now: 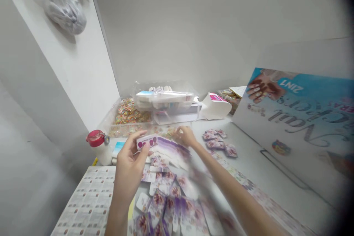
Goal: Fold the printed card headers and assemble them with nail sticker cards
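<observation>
My left hand grips a small white box with a row of dark pink ovals, its thumb across the front. To its right, my right hand has its fingers curled together over some small items by the clear tray; what it holds, if anything, is too small to make out. Below and between both hands, a fanned row of purple and white boxes lies on the table. Many more purple printed packs are spread nearer to me, some blurred.
A red-capped bottle stands left, behind a label sheet. Trays of colourful bits and a white box are at the back. Small packs lie right of my right hand, beside a large printed carton.
</observation>
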### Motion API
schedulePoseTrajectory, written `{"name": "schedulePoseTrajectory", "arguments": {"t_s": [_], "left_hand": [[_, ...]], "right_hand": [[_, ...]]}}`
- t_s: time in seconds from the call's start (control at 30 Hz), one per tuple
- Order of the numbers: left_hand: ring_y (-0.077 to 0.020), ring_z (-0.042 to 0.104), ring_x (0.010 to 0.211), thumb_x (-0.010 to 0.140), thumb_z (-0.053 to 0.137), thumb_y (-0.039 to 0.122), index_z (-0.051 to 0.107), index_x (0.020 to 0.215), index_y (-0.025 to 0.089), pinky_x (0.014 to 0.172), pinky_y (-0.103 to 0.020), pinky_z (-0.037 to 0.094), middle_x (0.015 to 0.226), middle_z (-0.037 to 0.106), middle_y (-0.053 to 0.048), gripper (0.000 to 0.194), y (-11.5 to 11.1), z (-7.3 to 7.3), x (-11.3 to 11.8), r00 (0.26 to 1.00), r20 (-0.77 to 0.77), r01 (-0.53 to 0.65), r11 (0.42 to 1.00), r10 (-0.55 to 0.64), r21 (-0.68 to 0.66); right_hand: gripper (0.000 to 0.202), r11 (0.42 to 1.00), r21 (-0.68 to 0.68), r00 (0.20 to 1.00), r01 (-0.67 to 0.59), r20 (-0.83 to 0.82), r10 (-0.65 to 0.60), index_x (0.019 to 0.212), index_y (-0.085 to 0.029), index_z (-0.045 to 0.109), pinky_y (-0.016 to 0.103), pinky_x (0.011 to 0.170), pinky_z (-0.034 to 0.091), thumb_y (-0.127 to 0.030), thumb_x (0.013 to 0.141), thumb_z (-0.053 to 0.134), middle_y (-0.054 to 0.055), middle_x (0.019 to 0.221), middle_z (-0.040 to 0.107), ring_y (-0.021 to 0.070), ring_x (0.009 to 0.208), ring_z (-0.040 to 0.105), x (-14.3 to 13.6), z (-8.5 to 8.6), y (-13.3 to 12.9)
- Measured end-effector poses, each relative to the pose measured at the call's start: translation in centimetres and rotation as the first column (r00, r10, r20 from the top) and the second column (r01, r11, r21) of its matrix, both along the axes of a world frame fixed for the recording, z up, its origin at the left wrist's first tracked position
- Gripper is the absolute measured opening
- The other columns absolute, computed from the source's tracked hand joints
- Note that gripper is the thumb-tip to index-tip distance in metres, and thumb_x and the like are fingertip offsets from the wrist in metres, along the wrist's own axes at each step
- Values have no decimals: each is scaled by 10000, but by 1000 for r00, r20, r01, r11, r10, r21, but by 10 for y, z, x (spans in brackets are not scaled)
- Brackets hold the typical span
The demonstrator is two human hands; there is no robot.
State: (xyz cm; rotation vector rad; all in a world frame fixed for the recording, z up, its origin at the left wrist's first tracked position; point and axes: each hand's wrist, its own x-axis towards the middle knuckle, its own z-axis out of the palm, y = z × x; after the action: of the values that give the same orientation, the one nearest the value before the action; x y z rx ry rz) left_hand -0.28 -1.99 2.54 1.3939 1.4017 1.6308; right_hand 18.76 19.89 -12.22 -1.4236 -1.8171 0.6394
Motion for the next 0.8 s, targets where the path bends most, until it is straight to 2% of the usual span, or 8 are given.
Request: {"name": "schedulePoseTrajectory", "arguments": {"t_s": [0.13, 0.23, 0.3, 0.4, 0.47, 0.6, 0.67, 0.8], "left_hand": [[-182, 606, 918, 795, 611, 301, 599, 1082, 234, 778, -282, 501, 1087, 643, -30, 295, 4, -5, -2, 997, -76, -22, 998, 17, -55], [-180, 607, 837, 780, 613, 293, 620, 1002, 195, 732, -276, 474, 971, 668, -38, 243, 12, -11, -3, 991, -130, -45, 993, 30, -112], [-171, 605, 760, 771, 620, 297, 620, 953, 173, 687, -268, 464, 855, 667, -27, 220, 18, -16, -1, 992, -126, -34, 991, 17, -129], [-159, 607, 684, 769, 633, 307, 604, 967, 169, 645, -264, 470, 777, 654, -10, 242, 20, -19, 7, 996, -54, 58, 985, -67, -162], [-168, 627, 722, 765, 646, 288, 585, 1011, 181, 656, -270, 491, 825, 671, -20, 276, 18, -18, 17, 985, 29, 173, 969, -170, -179], [-194, 642, 856, 751, 668, 223, 562, 1073, 218, 685, -268, 507, 964, 685, -38, 339, 7, -14, 38, 946, 109, 321, 930, -306, -177], [-192, 640, 871, 766, 654, 211, 558, 1078, 226, 683, -255, 502, 964, 687, -35, 327, 4, -14, 47, 941, 116, 335, 929, -319, -159], [-189, 646, 883, 772, 657, 230, 466, 1191, 245, 715, -274, 514, 1086, 648, -66, 461, 8, -26, 60, 940, 156, 323, 939, -304, -118]], "right_hand": [[231, 997, 39, 975, 60, -215, -50, 1051, -124, 578, 349, 758, 507, -294, 923, 489, 55, 927, 629, 169, 847, 612, 1, 28, -19], [307, 999, 27, 932, 22, -362, -11, 1110, -138, 549, 290, 612, 492, -338, 920, 415, 12, 726, 608, 140, 634, 587, 0, 56, -57], [328, 999, 18, 903, -50, -426, 53, 1086, -160, 583, 277, 607, 490, -394, 886, 469, 0, 686, 603, 138, 622, 591, 1, 76, -92], [283, 987, -38, 839, -155, -533, 111, 944, -160, 637, 279, 621, 492, -403, 801, 613, 0, 650, 608, 144, 622, 609, 2, 105, -142], [337, 966, -57, 773, -252, -612, 166, 1041, -189, 612, 284, 622, 498, -376, 766, 665, -6, 698, 621, 140, 619, 614, 2, 119, -165], [394, 976, -66, 817, -208, -560, 137, 1107, -216, 602, 256, 547, 465, -369, 752, 677, -11, 743, 598, 135, 611, 591, 6, 130, -181], [320, 982, -55, 870, -180, -475, 133, 1034, -208, 641, 253, 546, 455, -391, 772, 650, 1, 761, 605, 143, 642, 590, 10, 130, -181], [260, 947, -91, 898, -307, -358, 257, 778, -176, 642, 257, 591, 477, -405, 849, 541, 16, 693, 626, 151, 667, 602, 23, 131, -177]]}}
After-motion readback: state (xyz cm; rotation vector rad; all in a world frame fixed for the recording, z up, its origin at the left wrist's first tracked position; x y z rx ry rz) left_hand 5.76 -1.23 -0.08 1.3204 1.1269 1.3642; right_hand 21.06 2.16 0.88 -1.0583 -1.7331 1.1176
